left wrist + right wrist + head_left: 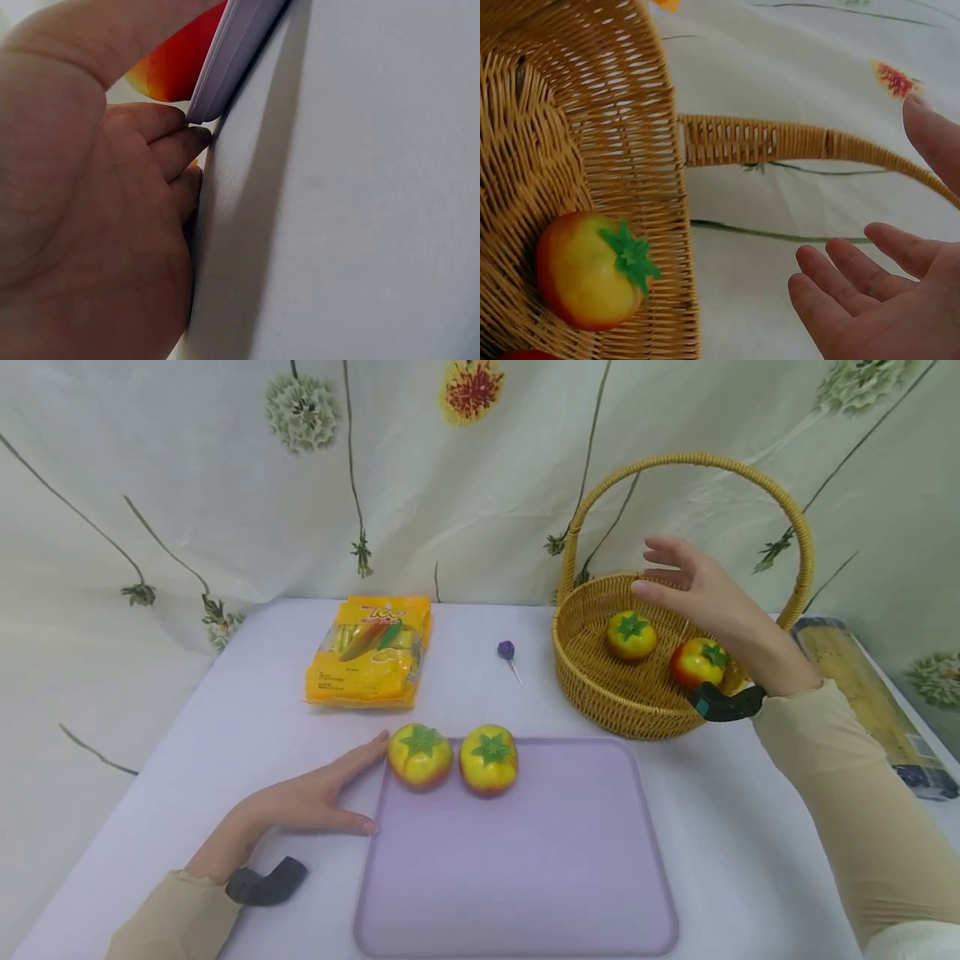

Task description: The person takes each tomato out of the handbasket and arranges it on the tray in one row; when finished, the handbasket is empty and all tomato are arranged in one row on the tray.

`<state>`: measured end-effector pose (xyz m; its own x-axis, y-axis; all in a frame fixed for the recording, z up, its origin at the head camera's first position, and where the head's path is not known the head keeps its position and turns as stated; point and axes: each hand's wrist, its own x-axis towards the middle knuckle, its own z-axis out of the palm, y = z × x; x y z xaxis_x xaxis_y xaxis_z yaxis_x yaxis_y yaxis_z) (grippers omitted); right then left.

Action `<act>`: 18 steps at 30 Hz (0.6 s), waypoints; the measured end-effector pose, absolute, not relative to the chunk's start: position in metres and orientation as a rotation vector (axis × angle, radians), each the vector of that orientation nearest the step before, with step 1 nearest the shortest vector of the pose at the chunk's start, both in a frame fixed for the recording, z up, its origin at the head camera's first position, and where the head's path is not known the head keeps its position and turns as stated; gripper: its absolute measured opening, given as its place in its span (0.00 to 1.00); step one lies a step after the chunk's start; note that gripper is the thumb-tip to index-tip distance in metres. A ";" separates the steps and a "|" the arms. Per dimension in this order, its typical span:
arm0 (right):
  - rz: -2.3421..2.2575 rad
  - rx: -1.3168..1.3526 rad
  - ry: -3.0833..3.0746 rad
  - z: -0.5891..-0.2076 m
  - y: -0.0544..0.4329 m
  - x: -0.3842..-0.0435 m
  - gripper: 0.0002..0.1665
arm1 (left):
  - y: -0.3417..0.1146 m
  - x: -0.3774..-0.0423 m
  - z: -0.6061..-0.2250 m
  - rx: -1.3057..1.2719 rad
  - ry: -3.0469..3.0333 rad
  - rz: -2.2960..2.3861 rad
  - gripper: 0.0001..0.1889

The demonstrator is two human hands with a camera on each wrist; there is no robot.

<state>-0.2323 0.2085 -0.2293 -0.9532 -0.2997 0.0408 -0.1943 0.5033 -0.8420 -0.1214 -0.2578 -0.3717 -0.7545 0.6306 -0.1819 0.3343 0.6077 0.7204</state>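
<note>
My left hand [318, 797] lies at the left edge of the lilac tray [525, 860], fingers and thumb spread, touching or almost touching its rim. Its fingertips reach beside a yellow-red toy fruit with a green star-shaped top [420, 758]. A second such fruit [488, 760] sits just right of it on the tray. Over the wicker basket [622, 714] hovers my right hand [701, 589], holding nothing, its fingers loosely extended inside the handle's arch. Two more of these fruits, one on the left [631, 636] and a redder one [697, 662], lie inside the basket.
A yellow candy bag [367, 652] with a mango picture lies at the back left. Between bag and basket is a purple lollipop [507, 652]. Behind the right arm lies a long clear-topped package [870, 702]. A flower-print cloth [465, 485] hangs behind the table.
</note>
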 end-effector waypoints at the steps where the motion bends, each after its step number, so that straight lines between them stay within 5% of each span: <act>1: -1.447 -0.415 2.622 -0.232 0.211 -0.235 0.48 | -0.258 -0.121 -0.372 0.768 2.412 0.960 0.55; 18: -1.428 -0.186 2.540 -0.271 0.225 -0.275 0.54 | -0.259 -0.121 -0.372 0.732 2.380 0.988 0.54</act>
<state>-0.2752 0.2249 -0.2711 -0.9673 -0.2175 -0.1302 -0.0018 0.5195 -0.8544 -0.1207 -0.2589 -0.3722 -0.7535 0.6247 -0.2050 0.2957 0.6005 0.7429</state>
